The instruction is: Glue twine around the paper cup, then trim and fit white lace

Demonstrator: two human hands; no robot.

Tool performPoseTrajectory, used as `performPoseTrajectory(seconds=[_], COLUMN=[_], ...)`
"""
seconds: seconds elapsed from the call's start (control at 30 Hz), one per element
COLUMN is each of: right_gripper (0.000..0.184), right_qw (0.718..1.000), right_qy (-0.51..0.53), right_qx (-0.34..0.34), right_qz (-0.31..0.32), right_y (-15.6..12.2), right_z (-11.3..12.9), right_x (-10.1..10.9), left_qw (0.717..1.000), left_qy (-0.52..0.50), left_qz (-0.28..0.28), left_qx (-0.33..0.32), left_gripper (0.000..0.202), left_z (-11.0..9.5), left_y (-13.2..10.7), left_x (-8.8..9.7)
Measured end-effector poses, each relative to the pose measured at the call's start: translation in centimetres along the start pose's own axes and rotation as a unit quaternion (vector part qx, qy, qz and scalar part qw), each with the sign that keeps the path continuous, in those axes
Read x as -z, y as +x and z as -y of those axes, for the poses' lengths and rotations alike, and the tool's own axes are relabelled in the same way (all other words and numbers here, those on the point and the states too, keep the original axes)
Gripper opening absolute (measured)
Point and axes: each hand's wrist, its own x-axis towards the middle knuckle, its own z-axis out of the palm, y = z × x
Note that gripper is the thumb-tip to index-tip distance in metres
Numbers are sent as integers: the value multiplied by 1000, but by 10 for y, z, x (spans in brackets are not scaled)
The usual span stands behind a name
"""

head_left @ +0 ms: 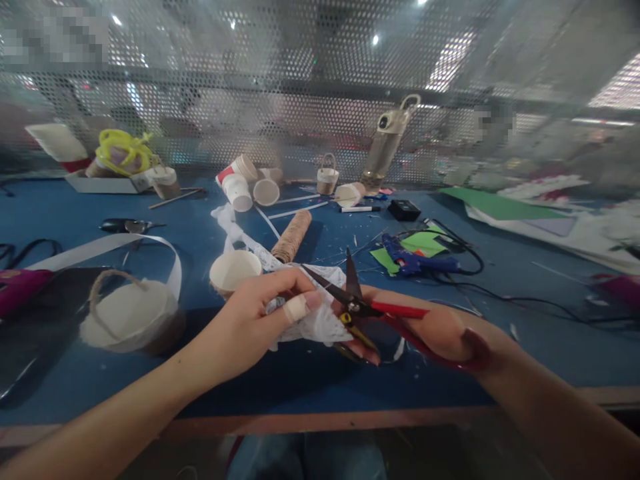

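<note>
My left hand [265, 317], with a plaster wrapped round one digit, pinches a piece of white lace [325, 323] over the table. In my right hand [443, 330] are red-handled scissors [354, 307], blades apart and pointing up and left beside the left fingertips. Some right fingers lie under the lace, partly hidden. A yellow-and-black handled tool [361, 333] shows just below the scissors' pivot; its kind is unclear. Just behind my left hand stands a paper cup [235, 270], and a roll of brown twine [293, 237] lies beyond it.
A cup basket with a twine handle [130, 313] sits at left beside a white ribbon [100, 248]. A blue glue gun [420, 261] and its cord lie right. Paper cups [237, 190], a bottle [385, 147] and a green sheet [500, 205] are farther back, before a perforated screen.
</note>
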Motion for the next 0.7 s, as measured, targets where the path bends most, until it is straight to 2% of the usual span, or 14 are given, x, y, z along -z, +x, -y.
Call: performPoseTrajectory(seconds=[0.17,0.3,0.53,0.7], right_gripper=[78,78,75,52], right_qw=[998,995,995,992], right_qy=[55,85,33,65], right_qx=[8,-32,-64,-87], right_qz=[-27,-39,-65,-63], right_y=[5,7,5,2], right_z=[1,0,5,-4], right_x=[-1,-2,-4,-2], left_qw=[1000,1000,999,998], left_qy=[11,14,14,36], left_qz=[20,14,18,21], left_qx=[-6,-12,-30,-37], left_gripper=[25,24,20,23], left_z=[0,-3,-2,-3], left_y=[0,-1,-1,0], left_x=[-1,-2,-5,-5])
